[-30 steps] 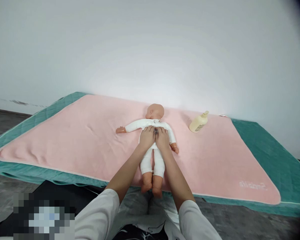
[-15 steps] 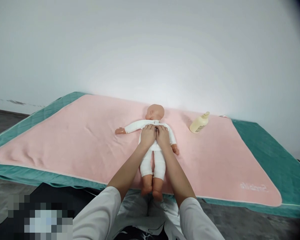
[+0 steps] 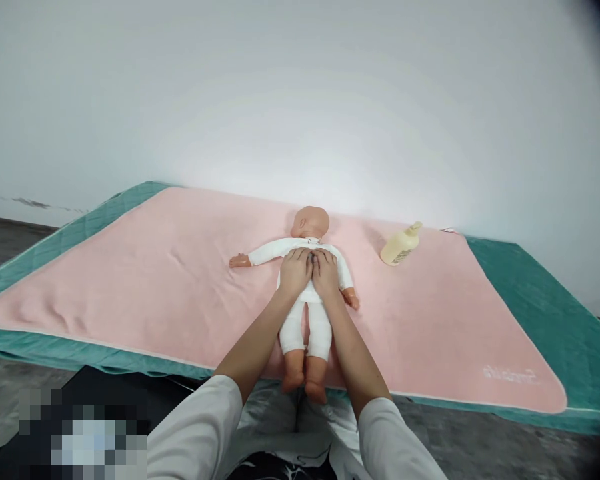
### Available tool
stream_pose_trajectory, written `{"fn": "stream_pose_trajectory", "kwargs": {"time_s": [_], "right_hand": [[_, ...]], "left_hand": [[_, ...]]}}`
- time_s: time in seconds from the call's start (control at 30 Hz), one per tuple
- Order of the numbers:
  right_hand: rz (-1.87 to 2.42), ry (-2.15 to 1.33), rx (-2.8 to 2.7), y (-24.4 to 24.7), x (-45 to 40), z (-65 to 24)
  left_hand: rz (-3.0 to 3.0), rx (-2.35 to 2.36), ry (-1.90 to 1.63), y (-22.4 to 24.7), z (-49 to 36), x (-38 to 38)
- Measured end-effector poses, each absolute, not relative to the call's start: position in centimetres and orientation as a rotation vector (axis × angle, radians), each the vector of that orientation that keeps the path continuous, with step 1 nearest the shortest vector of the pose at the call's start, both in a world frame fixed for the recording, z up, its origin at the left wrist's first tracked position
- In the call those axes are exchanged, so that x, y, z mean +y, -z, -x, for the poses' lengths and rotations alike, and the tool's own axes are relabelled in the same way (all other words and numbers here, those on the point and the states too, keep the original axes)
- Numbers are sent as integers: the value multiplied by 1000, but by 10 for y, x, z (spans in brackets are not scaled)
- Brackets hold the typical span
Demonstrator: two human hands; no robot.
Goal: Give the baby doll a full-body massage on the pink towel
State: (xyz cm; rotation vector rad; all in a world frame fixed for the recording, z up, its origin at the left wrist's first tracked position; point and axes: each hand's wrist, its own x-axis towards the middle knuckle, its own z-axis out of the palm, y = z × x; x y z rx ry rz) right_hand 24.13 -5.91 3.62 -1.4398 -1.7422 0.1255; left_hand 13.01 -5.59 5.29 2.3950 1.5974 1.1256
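Note:
A baby doll (image 3: 320,323) with a white cloth body lies face down, its bald head turned to the left and its feet towards me. On its upper back rests my left hand (image 3: 296,272), palm down with the fingers stretched towards the head. My right hand (image 3: 325,272) lies flat beside it, the thumbs close together near the spine. Neither hand grips anything. The doll's left arm reaches out sideways, and its right-side arm bends down along the body.
A pale yellow pump bottle (image 3: 399,247) stands to the right of the doll. Beneath them a pink mat (image 3: 180,287) covers a green padded bed (image 3: 545,300) set against a white wall (image 3: 300,100). A black object (image 3: 115,400), partly blurred out, is at the lower left.
Both hands stay on the doll's upper back with hardly any movement. The view has shifted very slightly; the doll and bottle keep their places.

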Motion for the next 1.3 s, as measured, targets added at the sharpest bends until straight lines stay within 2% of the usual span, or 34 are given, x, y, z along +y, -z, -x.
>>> {"fn": "stream_pose_trajectory", "kwargs": {"time_s": [0.67, 0.87, 1.1, 1.3], "right_hand": [[1692, -296, -1900, -43, -51, -241], [1603, -222, -1891, -39, -56, -243], [1503, -148, -1818, -37, -107, -249], [1453, -58, -1879, -38, -163, -244]], "left_hand": [[-2331, 1701, -887, -49, -127, -47], [-2358, 1615, -964, -44, -122, -47], [-2562, 1512, -1149, -41, -105, -103], [-2687, 1404, -1001, -41, -92, -151]]}}
